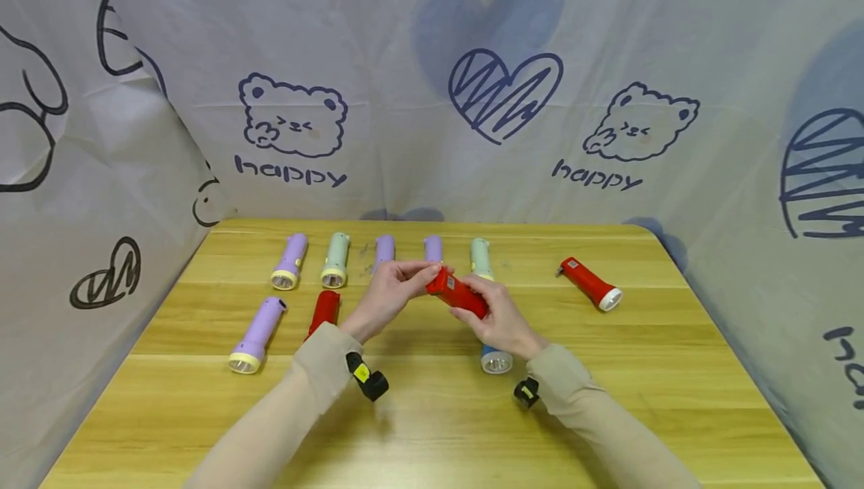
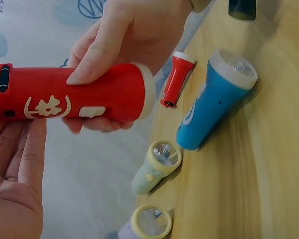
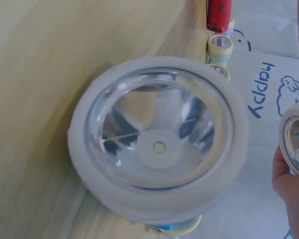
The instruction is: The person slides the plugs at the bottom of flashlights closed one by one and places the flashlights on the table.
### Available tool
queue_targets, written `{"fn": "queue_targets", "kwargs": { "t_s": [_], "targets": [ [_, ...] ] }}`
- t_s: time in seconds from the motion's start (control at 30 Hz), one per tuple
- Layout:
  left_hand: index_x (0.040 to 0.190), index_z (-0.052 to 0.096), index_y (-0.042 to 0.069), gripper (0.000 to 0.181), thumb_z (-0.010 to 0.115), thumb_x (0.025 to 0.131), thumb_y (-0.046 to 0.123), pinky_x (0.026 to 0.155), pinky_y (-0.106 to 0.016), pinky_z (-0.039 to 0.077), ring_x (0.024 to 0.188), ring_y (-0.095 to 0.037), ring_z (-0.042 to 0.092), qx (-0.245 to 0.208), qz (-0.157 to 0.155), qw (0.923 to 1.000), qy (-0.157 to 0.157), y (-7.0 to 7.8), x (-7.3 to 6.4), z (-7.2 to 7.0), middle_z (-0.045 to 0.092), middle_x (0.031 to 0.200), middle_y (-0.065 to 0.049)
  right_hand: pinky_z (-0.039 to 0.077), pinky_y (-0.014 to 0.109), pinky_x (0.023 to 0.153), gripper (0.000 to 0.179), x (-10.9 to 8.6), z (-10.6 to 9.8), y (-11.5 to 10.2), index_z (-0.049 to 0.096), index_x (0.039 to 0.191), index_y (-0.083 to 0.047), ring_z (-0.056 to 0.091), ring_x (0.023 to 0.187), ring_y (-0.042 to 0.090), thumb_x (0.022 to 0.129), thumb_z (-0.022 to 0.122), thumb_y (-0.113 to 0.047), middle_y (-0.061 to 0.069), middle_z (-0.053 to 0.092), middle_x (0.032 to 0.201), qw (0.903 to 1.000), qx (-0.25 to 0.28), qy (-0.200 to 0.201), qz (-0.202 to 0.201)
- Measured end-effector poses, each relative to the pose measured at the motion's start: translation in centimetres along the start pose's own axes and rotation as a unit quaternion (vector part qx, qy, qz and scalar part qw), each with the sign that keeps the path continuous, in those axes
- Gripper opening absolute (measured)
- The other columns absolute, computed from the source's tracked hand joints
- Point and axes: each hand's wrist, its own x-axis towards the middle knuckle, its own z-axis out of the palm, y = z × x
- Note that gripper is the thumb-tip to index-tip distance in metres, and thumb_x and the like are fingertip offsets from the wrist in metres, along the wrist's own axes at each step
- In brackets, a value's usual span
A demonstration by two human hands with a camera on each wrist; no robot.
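Observation:
A red flashlight with a white head is held above the middle of the table. Its side in the left wrist view shows a pale flower mark and a white switch. My right hand grips it near the head, with the thumb along one side. At the tail end, my left hand pinches it between thumb and fingers; in the left wrist view these fingers lie under the tail. Below my right hand stands or lies a blue flashlight, partly hidden; its white-rimmed lens fills the right wrist view.
Another red flashlight lies at the right. Purple flashlights and green ones form a back row. At the left lie a purple flashlight and a red one partly behind my left wrist. A printed cloth surrounds the table.

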Motion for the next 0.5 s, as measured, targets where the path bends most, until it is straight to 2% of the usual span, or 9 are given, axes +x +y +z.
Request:
{"fn": "queue_targets", "kwargs": {
  "t_s": [0.13,0.3,0.5],
  "targets": [
    [0.129,0.067,0.001,0.039,0.060,0.103,0.029,0.105,-0.042,0.054,0.114,-0.023,0.071,0.023,-0.002,0.9996,-0.017,0.6,0.0,-0.6,0.070,0.130,-0.015,0.057,0.029,0.079,0.031,-0.1,-0.2,-0.3,0.063,0.123,-0.003,0.064,0.091,0.021,0.093,0.068,-0.008,0.015,0.071,0.111,0.9998,0.003,-0.018,0.000],
    [0.128,0.069,0.004,0.035,0.059,0.103,0.027,0.105,-0.042,0.055,0.114,-0.024,0.071,0.076,0.008,0.9962,-0.043,1.2,0.2,-1.5,0.072,0.127,-0.013,0.058,0.028,0.079,0.032,0.0,-0.6,-1.0,0.062,0.124,0.001,0.065,0.090,0.021,0.093,0.067,-0.007,0.017,0.071,0.110,0.9985,0.021,-0.048,0.016],
    [0.122,0.073,0.007,0.030,0.059,0.103,0.026,0.098,-0.038,0.058,0.106,-0.018,0.072,0.158,0.037,0.9842,-0.071,2.0,0.1,-1.9,0.077,0.116,-0.010,0.060,0.030,0.087,0.037,0.3,-0.8,-2.2,0.060,0.128,0.000,0.070,0.094,0.019,0.095,0.068,-0.014,0.014,0.071,0.115,0.9918,0.034,-0.116,0.042]
  ]
}}
